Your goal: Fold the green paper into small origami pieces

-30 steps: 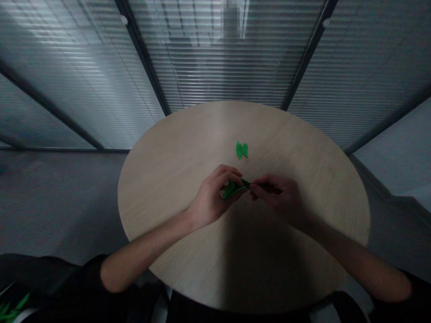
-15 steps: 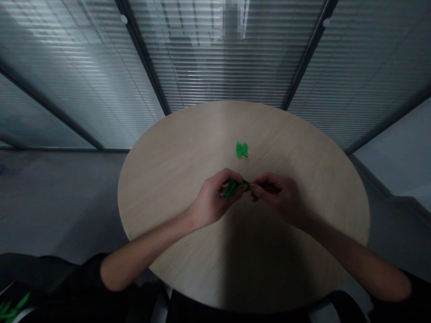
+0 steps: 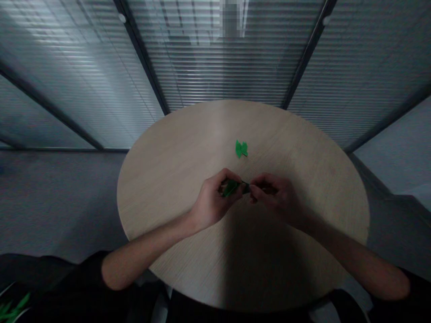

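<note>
While both forearms extend over the round wooden desk point(image 3: 175, 157), the left hand point(image 3: 213, 201) and the right hand point(image 3: 283, 194) face each other near its middle. The green piece point(image 3: 230, 187) is located between the two hands, above the desk surface; its larger, folded-looking part lies within the curl of the left hand. Left grip: thumb and fingers bent, pinching the green piece. Right grip: thumb and fingertips together, pinching the narrow dark end that projects toward the right. The exact fold lines are too dark to tell.

A bright green two-lobed item point(image 3: 241, 148) rests on the desk just beyond the hands, apart from both. A broad shadow point(image 3: 266, 260) covers the near part of the desk. Beyond the far edge stand panels with horizontal blinds point(image 3: 222, 76); green leaves point(image 3: 15, 308) show at the lower left corner.
</note>
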`<state>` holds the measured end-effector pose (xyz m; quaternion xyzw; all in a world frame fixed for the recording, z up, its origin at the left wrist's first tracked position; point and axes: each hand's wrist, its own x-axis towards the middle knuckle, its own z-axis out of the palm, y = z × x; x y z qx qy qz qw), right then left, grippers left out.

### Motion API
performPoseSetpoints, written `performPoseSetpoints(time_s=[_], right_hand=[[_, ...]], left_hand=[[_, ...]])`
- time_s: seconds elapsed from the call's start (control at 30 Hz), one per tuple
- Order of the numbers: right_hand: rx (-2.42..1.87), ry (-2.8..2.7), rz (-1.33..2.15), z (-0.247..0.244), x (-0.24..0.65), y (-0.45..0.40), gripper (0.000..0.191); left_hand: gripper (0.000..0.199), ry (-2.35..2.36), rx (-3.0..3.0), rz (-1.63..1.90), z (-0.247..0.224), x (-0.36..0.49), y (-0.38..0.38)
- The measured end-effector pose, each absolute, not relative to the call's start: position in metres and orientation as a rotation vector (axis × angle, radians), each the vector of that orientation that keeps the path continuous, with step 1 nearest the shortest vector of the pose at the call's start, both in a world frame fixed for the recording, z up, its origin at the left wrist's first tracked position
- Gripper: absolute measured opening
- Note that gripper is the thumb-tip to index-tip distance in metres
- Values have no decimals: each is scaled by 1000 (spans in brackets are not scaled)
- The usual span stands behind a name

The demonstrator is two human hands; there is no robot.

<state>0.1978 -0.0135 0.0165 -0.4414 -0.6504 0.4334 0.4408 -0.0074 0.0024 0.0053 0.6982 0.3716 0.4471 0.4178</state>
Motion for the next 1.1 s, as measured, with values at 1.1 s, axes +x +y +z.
performPoseSetpoints(time_s=[1.1], right_hand=[[-1095, -1740, 1111, 14, 199, -10, 19]], left_hand=[[12, 923, 1866, 1139, 4, -9, 5]])
